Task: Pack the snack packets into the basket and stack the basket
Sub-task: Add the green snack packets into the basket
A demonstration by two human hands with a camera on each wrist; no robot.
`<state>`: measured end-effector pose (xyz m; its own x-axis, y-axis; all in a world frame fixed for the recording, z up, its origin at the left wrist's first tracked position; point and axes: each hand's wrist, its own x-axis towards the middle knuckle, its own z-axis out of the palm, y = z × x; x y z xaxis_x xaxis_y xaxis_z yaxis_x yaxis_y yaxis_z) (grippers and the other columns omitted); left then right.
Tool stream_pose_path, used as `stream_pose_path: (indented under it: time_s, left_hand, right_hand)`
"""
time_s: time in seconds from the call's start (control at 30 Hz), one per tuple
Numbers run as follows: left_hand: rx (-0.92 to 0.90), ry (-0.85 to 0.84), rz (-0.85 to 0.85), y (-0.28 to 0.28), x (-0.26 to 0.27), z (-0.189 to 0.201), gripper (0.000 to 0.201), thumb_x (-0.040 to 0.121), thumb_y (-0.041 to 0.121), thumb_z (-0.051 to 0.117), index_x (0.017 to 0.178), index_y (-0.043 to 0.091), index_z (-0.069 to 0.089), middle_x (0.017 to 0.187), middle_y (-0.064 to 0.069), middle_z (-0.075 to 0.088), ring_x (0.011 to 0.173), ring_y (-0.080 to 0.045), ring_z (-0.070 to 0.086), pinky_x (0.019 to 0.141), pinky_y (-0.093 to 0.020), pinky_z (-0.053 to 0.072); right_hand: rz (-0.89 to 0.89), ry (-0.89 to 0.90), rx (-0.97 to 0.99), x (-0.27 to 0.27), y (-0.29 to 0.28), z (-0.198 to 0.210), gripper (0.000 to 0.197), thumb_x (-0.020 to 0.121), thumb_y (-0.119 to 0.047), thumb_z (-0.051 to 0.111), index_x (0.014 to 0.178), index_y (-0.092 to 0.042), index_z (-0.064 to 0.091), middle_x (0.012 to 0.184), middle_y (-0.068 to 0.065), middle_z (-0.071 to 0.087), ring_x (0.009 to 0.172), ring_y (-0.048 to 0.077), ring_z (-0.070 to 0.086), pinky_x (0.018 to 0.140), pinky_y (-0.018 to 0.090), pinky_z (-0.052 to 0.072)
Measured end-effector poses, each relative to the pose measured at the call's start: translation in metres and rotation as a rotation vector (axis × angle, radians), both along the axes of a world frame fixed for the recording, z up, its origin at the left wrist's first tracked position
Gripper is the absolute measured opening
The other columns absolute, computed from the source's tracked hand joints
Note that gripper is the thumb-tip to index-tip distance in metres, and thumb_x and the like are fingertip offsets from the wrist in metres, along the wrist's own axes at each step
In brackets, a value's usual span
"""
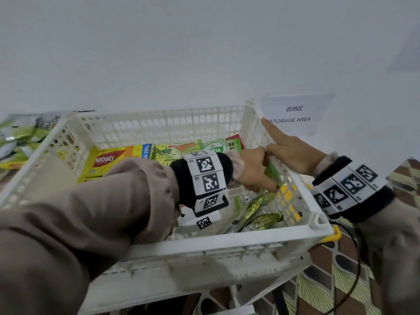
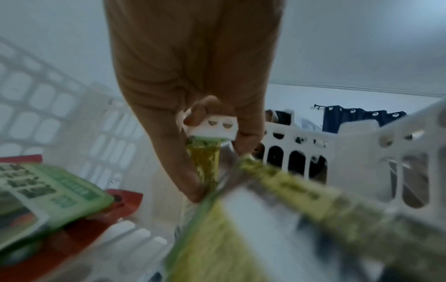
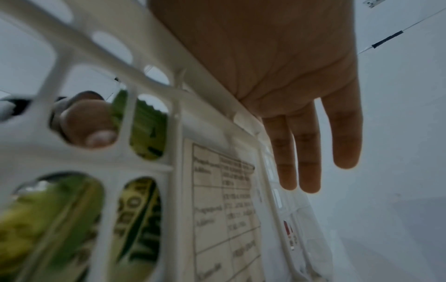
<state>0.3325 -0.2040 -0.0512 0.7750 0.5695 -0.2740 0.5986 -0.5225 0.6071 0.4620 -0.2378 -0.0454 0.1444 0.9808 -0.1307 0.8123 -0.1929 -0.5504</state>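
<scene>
A white slotted basket (image 1: 204,237) is at the centre, with a yellow Nabati packet (image 1: 106,160), a Pandan cake packet (image 1: 172,151) and long green sachets (image 1: 256,208) inside. My left hand (image 1: 268,178) reaches into the basket at its right wall and pinches a slim green packet (image 1: 275,175) by its end. In the left wrist view the left hand (image 2: 193,181) holds that green packet (image 2: 205,164) hanging down. My right hand (image 1: 284,144) lies on the basket's right rim with the fingers straight. Its palm (image 3: 277,66) is against the rim (image 3: 205,76).
More green and yellow packets (image 1: 20,137) lie outside the basket at the far left. A second white basket (image 1: 181,280) is under the first, with a yellow edge (image 1: 336,233) at its right. A "STORAGE AREA" sign (image 1: 293,114) is on the white wall. Patterned floor (image 1: 341,280) shows below.
</scene>
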Motion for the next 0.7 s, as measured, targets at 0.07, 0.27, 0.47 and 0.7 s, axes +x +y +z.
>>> stream_pose_path:
  time_s: [0.07, 0.27, 0.47, 0.7]
  left_hand:
    - [-0.04, -0.036, 0.038, 0.004, -0.006, 0.006, 0.055, 0.077, 0.02, 0.069, 0.12, 0.009, 0.037, 0.067, -0.001, 0.061, 0.052, -0.013, 0.059, 0.046, -0.023, 0.048]
    - [-0.245, -0.218, 0.088, 0.026, -0.044, 0.036, 0.033, 0.082, -0.005, 0.058, 0.107, 0.014, 0.049, 0.071, -0.003, 0.056, 0.052, -0.004, 0.059, 0.058, -0.02, 0.057]
    - [-0.296, -0.369, 0.215, 0.048, -0.097, 0.045, 0.032, 0.076, -0.013, 0.062, 0.083, 0.014, 0.046, 0.074, -0.005, 0.051, 0.053, -0.005, 0.061, 0.052, -0.014, 0.051]
    - [-0.302, -0.156, 0.205, 0.058, -0.151, 0.027, 0.036, 0.052, 0.013, 0.083, 0.069, 0.023, 0.052, 0.074, -0.006, 0.061, 0.067, -0.017, 0.058, 0.06, -0.025, 0.046]
  right_hand:
    - [-0.009, 0.022, 0.002, 0.001, -0.001, 0.0, 0.072, 0.089, -0.037, 0.043, 0.148, -0.036, 0.002, 0.128, 0.02, 0.053, 0.111, 0.032, 0.051, 0.095, 0.035, 0.036]
    - [-0.006, 0.042, -0.002, 0.002, -0.001, -0.003, 0.069, 0.092, -0.022, 0.043, 0.147, -0.039, 0.004, 0.143, 0.016, 0.041, 0.124, 0.029, 0.042, 0.096, 0.03, 0.028]
    - [0.024, 0.079, 0.002, 0.005, 0.0, -0.005, 0.069, 0.092, -0.02, 0.042, 0.147, -0.04, 0.005, 0.148, 0.009, 0.035, 0.132, 0.027, 0.035, 0.104, 0.029, 0.024]
    - [0.02, 0.113, 0.033, 0.006, 0.002, -0.009, 0.069, 0.091, -0.017, 0.044, 0.146, -0.04, 0.009, 0.147, 0.012, 0.036, 0.133, 0.027, 0.033, 0.105, 0.029, 0.023]
